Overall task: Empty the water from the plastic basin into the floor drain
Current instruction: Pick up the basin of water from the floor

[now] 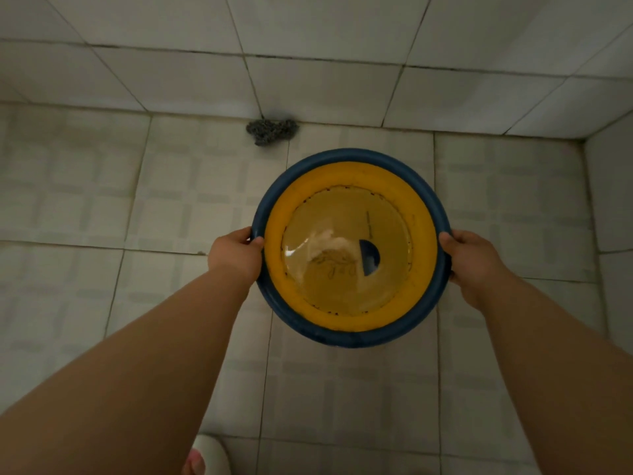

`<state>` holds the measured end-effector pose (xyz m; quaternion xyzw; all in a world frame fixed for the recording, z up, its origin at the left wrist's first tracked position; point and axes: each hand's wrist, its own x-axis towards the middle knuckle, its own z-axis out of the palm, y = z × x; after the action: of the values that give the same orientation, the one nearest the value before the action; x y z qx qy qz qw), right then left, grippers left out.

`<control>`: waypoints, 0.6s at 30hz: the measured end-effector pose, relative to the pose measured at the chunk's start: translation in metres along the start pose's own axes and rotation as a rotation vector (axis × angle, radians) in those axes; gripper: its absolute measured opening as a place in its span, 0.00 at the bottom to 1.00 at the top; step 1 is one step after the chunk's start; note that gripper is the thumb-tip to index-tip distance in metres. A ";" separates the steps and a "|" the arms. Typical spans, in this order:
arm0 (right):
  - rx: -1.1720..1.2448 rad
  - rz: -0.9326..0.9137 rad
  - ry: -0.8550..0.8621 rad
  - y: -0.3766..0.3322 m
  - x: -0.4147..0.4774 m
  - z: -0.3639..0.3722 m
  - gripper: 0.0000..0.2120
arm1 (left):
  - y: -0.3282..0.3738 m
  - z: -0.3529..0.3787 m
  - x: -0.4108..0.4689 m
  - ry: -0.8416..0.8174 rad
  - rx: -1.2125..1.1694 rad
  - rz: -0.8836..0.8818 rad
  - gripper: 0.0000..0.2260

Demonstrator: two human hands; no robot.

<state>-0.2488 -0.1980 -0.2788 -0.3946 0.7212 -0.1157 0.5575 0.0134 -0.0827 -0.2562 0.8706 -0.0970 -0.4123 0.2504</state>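
Head view, looking down: left hand point(236, 257) clamped on the left edge of the plastic basin point(351, 325), thumb hooked over the blue rim; right hand point(471, 260) gripping the opposite edge the same way. Basin held level between them, clear of the tiled floor point(102, 286), yellow inside, with shallow water point(346, 279) pooled over its bottom and a pale scrap and a dark half-round mark showing through. Beyond the far rim, at the foot of the tiled wall point(308, 84), a grey wad of steel wool point(272, 131); possibly sitting over the floor drain, though no grate visible anywhere. Near the basin's close side, at the bottom edge, a foot in a pale slipper point(205, 455).

Risks from here: tipped too fast or too far from the wall, water likely to sheet across the tiles and onto the foot instead of running away; wet rim liable to slip from a two-point grip as the load shifts; the scrap apt to wash out and lodge against the wad, slowing drainage.
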 end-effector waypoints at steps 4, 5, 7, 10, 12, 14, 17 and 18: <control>-0.002 0.007 -0.003 -0.011 -0.014 -0.002 0.18 | 0.007 -0.013 -0.009 0.016 -0.009 0.004 0.18; -0.002 0.009 0.002 -0.017 -0.021 -0.004 0.18 | 0.011 -0.018 -0.015 0.018 -0.011 0.004 0.18; -0.009 0.007 0.004 -0.030 -0.036 -0.010 0.18 | 0.020 -0.030 -0.030 0.017 -0.007 0.003 0.18; -0.019 -0.007 0.016 -0.057 -0.063 -0.020 0.15 | 0.037 -0.053 -0.055 0.027 -0.015 -0.006 0.17; -0.023 -0.013 0.025 -0.076 -0.083 -0.027 0.14 | 0.049 -0.069 -0.071 0.032 -0.029 -0.016 0.17; -0.019 -0.022 0.022 -0.096 -0.104 -0.035 0.12 | 0.063 -0.088 -0.089 0.034 -0.035 -0.014 0.16; -0.023 -0.028 0.015 -0.127 -0.139 -0.045 0.07 | 0.085 -0.119 -0.118 0.032 -0.038 -0.015 0.16; -0.029 -0.032 0.016 -0.139 -0.154 -0.049 0.06 | 0.093 -0.131 -0.130 0.033 -0.039 -0.015 0.16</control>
<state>-0.2211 -0.1961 -0.0674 -0.4132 0.7209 -0.1175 0.5439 0.0339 -0.0671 -0.0515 0.8730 -0.0783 -0.4016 0.2656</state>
